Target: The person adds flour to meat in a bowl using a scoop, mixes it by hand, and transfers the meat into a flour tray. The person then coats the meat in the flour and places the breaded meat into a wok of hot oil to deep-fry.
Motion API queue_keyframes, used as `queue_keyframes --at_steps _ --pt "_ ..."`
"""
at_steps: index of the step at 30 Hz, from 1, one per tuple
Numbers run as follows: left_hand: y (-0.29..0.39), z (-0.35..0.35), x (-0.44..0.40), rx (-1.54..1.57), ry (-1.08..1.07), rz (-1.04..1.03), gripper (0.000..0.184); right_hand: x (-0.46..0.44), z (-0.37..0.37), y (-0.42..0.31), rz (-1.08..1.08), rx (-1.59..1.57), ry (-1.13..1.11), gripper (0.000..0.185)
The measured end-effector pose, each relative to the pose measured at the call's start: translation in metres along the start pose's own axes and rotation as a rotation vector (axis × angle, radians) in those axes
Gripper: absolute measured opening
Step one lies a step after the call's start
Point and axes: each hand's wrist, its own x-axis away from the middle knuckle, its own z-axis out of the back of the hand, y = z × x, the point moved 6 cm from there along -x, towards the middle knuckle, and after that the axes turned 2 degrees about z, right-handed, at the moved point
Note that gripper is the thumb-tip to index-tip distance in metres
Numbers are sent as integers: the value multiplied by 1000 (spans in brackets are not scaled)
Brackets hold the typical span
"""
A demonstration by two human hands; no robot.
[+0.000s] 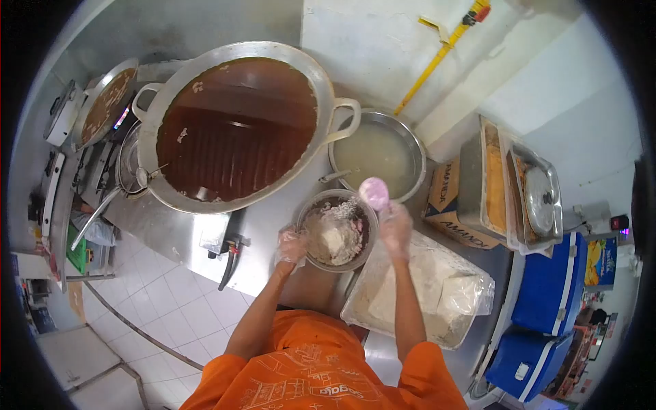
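Field view from the head camera, both hands in sight, each in thin clear plastic. My left hand [292,247] is at the left rim of a round bowl [372,236], fingers curled and gripping its edge. My right hand [395,229] is raised by the bowl's right side, fingers closed around a pink scoop [374,193], which is held just beyond the far right part of the rim, near the pan of cloudy liquid. The bowl stands on the metal bench [268,205] in front of the orange shirt [307,369]; in it, white powder [336,244] lies heaped over pinkish pieces [357,229] (I cannot tell whether any powder is still in the air). To the right, a rectangular tray [347,316] holds more pale powder, with a clear plastic bag [483,295] at its right side. Beyond the bowl is the metal pan [418,147] of cloudy liquid, and to the left of that a big two-handled wok [145,154] of dark brown liquid. A strainer [126,167] is beside the wok's left side. Farther right, a cardboard box [444,188] adjoins stacked metal containers, and blue coolers [544,283] are past the bench end.
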Motion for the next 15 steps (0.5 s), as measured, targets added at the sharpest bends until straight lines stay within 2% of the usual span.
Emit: queue_keyframes --at_steps 1,4,6,7,9,10,12,13,15 --pt "-5 -2 3 7 65 -71 45 -21 -4 10 -109 111 -75 28" --pt "-1 0 0 142 73 21 39 -77 -27 36 61 214 -219 29" --pt "-6 -4 -2 158 97 145 35 -96 -34 37 133 287 -252 29" --pt "-6 -5 -2 129 111 139 35 -103 -35 34 167 323 -270 30" --pt "-7 -5 0 70 133 126 34 -114 -48 43 144 408 -401 36" --pt "-9 -7 1 148 64 134 34 -118 -54 53 130 450 -465 39" --pt "-10 -9 1 305 -69 144 34 -128 -65 73 309 460 -569 40" --pt "-4 -2 1 278 -54 173 34 -131 -67 71 401 463 -618 41" --pt "6 11 0 222 -17 234 34 -138 -59 63 434 382 -646 42"
